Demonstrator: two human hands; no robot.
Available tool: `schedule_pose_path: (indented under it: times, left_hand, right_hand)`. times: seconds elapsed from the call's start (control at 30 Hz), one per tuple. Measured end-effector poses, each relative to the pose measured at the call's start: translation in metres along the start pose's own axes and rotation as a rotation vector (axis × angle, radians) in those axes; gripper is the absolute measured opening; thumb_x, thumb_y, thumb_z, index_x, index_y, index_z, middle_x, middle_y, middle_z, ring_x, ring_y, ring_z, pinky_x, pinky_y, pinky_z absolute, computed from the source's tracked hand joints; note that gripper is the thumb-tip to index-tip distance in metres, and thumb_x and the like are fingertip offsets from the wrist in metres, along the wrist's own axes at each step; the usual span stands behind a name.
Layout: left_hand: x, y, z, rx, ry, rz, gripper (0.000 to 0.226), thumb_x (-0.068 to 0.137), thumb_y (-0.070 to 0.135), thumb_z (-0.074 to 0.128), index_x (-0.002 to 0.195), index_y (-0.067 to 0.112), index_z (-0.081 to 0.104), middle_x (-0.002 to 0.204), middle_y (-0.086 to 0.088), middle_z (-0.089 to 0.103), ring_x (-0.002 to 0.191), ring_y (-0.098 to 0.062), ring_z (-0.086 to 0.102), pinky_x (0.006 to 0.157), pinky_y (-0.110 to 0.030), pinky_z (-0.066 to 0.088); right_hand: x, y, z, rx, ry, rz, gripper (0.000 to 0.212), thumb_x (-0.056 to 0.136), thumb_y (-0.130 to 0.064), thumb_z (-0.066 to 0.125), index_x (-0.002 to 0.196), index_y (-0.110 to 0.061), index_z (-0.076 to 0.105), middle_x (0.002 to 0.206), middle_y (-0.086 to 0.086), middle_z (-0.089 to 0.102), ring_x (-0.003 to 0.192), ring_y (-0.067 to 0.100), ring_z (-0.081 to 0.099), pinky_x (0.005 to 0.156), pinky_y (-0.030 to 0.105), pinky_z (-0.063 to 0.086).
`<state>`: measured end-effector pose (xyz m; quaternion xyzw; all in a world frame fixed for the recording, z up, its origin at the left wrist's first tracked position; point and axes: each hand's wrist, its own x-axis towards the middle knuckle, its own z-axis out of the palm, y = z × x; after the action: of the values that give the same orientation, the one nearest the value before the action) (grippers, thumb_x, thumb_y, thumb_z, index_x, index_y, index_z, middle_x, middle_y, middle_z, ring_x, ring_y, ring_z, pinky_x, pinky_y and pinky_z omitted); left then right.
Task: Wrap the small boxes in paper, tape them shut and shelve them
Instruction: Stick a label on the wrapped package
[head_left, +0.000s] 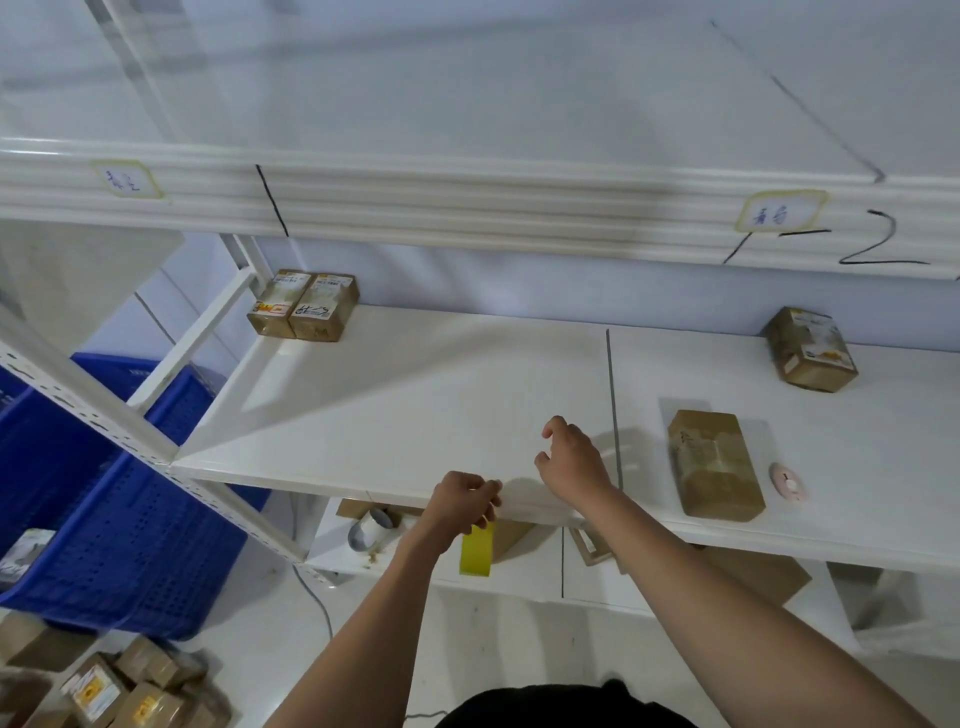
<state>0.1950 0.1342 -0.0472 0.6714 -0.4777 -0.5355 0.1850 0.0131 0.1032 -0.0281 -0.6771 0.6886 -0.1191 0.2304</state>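
The white shelf (415, 395) fills the middle of the view, with a black line dividing it into a left and a right bay. Two wrapped boxes (304, 306) stand side by side, touching, at the far left corner. Another wrapped box (810, 349) sits at the far right. A third parcel (714, 464) lies nearer, just right of the line, beside a small pink round thing (788, 482).

The left hand (465, 504) is at the shelf's near edge, its fingers pinching a yellow strip (477, 550), likely tape, that hangs below the edge. The right hand (574, 457) hovers over the shelf, just left of the line, its fingers loosely curled and holding nothing.

The step in hand appears to be readying tape. To do it well, the left pinch should keep the strip taut and untwisted while the right hand takes its free end, so it does not stick to itself before it meets a box.
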Motion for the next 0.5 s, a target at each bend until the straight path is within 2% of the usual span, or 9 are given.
schedule_pose_path:
  times: [0.13, 0.23, 0.4, 0.5]
  left_hand:
    - [-0.003, 0.024, 0.023, -0.030, 0.033, 0.039, 0.031, 0.096, 0.029, 0.057, 0.080, 0.007, 0.072, 0.062, -0.002, 0.066, 0.051, -0.015, 0.055, 0.047, -0.021, 0.039]
    - [-0.001, 0.046, 0.048, -0.015, 0.017, 0.067, 0.028, 0.096, 0.025, 0.055, 0.080, 0.009, 0.071, 0.065, -0.003, 0.067, 0.055, -0.016, 0.056, 0.050, -0.023, 0.044]
    - [0.012, 0.091, 0.108, -0.100, -0.034, 0.085, 0.018, 0.097, 0.012, 0.053, 0.091, 0.006, 0.070, 0.073, -0.008, 0.068, 0.060, -0.020, 0.059, 0.058, -0.030, 0.056]
    - [0.020, 0.115, 0.149, -0.218, -0.123, 0.038, 0.014, 0.098, 0.013, 0.057, 0.103, 0.005, 0.067, 0.081, -0.009, 0.067, 0.065, -0.021, 0.060, 0.067, -0.034, 0.058]
  right_hand:
    - [-0.012, 0.020, -0.022, -0.012, 0.055, 0.005, 0.027, 0.098, -0.017, 0.053, 0.125, -0.012, 0.048, 0.117, 0.008, 0.058, 0.101, 0.024, 0.060, 0.091, 0.037, 0.048]
    - [-0.018, 0.046, -0.044, -0.037, 0.126, 0.050, 0.026, 0.098, -0.017, 0.054, 0.123, -0.013, 0.051, 0.118, 0.007, 0.059, 0.105, 0.025, 0.059, 0.093, 0.038, 0.044]
    - [-0.029, 0.102, -0.092, -0.023, 0.281, 0.194, 0.023, 0.096, -0.019, 0.059, 0.118, -0.012, 0.052, 0.106, 0.006, 0.060, 0.094, 0.020, 0.059, 0.076, 0.030, 0.047]
    - [-0.033, 0.144, -0.113, -0.031, 0.317, 0.320, 0.039, 0.094, -0.028, 0.064, 0.125, -0.008, 0.051, 0.119, 0.015, 0.056, 0.111, 0.033, 0.056, 0.090, 0.042, 0.052]
